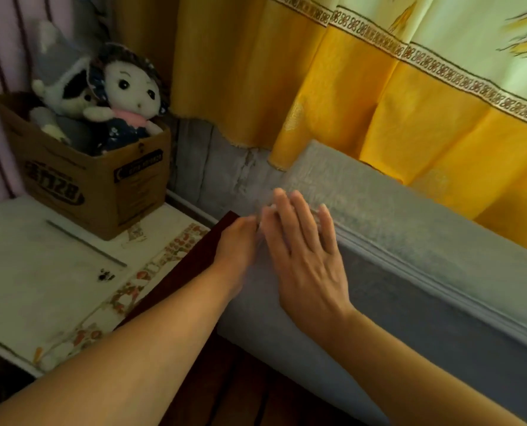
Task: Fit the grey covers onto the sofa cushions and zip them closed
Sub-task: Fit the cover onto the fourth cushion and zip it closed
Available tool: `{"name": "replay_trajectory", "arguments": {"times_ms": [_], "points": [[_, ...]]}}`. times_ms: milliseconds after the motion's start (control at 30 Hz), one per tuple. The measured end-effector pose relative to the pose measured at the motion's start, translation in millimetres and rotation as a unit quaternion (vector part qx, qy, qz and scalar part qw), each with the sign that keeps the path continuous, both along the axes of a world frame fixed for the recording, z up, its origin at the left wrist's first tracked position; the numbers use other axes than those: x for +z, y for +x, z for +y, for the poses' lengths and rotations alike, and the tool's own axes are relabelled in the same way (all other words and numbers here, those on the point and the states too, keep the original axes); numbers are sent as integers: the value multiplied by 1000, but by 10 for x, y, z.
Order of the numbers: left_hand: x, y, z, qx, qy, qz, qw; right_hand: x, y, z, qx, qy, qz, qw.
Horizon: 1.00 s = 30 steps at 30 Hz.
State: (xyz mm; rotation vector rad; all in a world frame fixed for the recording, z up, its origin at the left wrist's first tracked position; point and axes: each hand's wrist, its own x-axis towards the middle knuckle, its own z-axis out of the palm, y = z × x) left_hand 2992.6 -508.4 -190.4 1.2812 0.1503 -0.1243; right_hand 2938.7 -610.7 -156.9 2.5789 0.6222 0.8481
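Observation:
A long sofa cushion in a grey cover (425, 241) lies on the dark wooden sofa frame (191, 272), running from the centre to the right edge. A zip seam (410, 272) runs along its near side. My right hand (305, 256) lies flat on the cushion's left end with straight fingers. My left hand (237, 247) reaches to the same end from the left; its fingertips are tucked against the cover at the corner and mostly hidden by my right hand.
A yellow curtain (363, 103) hangs behind the cushion and drapes onto its top. To the left stands a low table with a patterned cloth (56, 272), bearing a cardboard box (96, 179) with soft dolls (127, 96). A grey wall (219, 167) is behind.

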Motion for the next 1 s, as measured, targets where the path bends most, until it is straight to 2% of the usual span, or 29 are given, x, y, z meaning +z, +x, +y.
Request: {"name": "replay_trajectory", "arguments": {"times_ms": [100, 167, 200, 267, 300, 333, 533, 633, 733, 867, 1000], "points": [[437, -96, -44, 20, 67, -89, 994, 144, -126, -183, -71, 92, 14, 993], [631, -168, -106, -3, 215, -177, 960, 210, -211, -384, -127, 118, 15, 985], [684, -203, -142, -13, 326, -223, 919, 227, -250, -482, -150, 122, 21, 981], [758, -288, -266, -29, 531, -301, 791, 271, -362, -698, -191, 123, 43, 973], [776, -314, -354, -46, 590, -330, 735, 294, -427, -814, -209, 121, 52, 969], [814, -358, -457, -71, 625, -352, 693, 316, -498, -942, -226, 117, 55, 965], [896, -485, -1173, -188, 688, -402, 574, 392, -909, -1693, -321, 149, 94, 930], [926, -574, -1528, -203, 709, -403, 542, 471, -1107, -2151, -352, 175, 115, 912], [911, -677, -1711, -196, 727, -392, 529, 471, -1249, -2487, -359, 180, 116, 909], [892, -796, -1676, -192, 735, -377, 530, 380, -1362, -2485, -332, 203, 111, 915], [823, -1153, -1606, -179, 739, -348, 548, 246, -1631, -2396, -294, 216, 74, 928]]}}
